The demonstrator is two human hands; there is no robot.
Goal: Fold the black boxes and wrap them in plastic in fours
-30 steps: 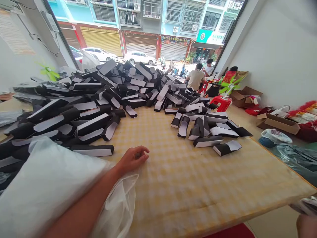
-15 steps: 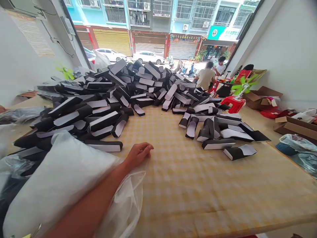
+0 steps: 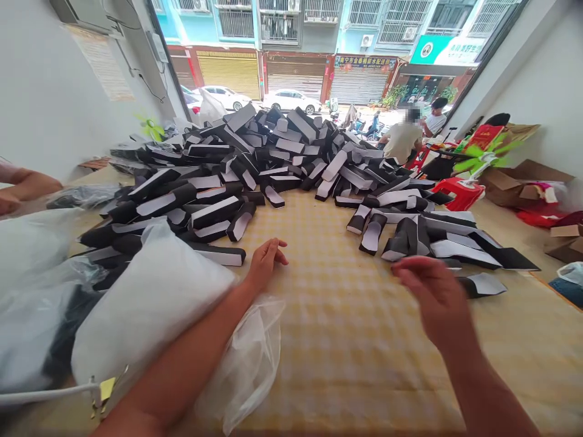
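Near-left, clear bag (image 3: 248,364) lay beside the left forearm. Left hand (image 3: 265,262) rested on the checked table (image 3: 346,346), loosely curled, empty, just beside a black box (image 3: 218,255). Right hand (image 3: 432,297) hovered right, blurred, fingers loose, empty, near a flat sleeve (image 3: 485,284). Box pile (image 3: 273,158) far.

Both hands (image 3: 268,261) (image 3: 432,297) empty — fingers loose

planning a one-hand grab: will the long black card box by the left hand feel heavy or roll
The long black-and-white card box beside the left hand looks hollow, so probably light. Its flat faces suggest it won't roll.
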